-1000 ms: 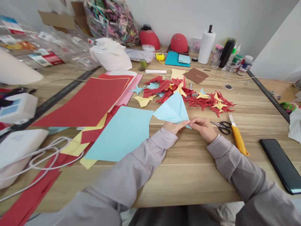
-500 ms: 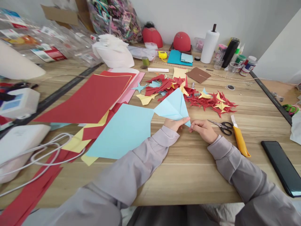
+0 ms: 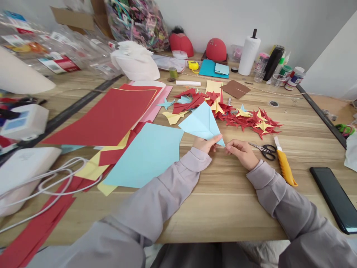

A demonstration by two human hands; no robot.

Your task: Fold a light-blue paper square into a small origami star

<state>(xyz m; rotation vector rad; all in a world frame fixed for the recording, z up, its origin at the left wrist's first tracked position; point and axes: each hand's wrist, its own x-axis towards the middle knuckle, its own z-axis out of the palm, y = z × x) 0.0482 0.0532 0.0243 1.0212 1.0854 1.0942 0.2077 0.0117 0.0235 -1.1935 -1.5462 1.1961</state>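
Just above the table's middle, my left hand [image 3: 208, 143] grips a folded light blue paper [image 3: 202, 121], thumb on top near its narrow corner. Crease lines cross the paper, and its wide part points away from me. My right hand [image 3: 242, 152] is closed in a pinch right beside the narrow tip; whether its fingertips hold the tip is too small to tell. Behind the folded paper lies a pile of red, yellow and blue folded paper stars [image 3: 237, 113]. A flat light blue sheet [image 3: 145, 156] rests left of my hands.
Scissors [image 3: 266, 149] and a yellow-handled cutter [image 3: 286, 167] lie right of my right hand, with a black phone [image 3: 334, 197] farther right. Red sheets [image 3: 106, 117], red strips [image 3: 41, 227] and a white cable [image 3: 69, 182] spread on the left. Bottles [image 3: 249, 56] stand at the back.
The folded blue paper has shifted slightly left and turned a little in my left hand. My right hand stays almost in place, by the paper's tip.
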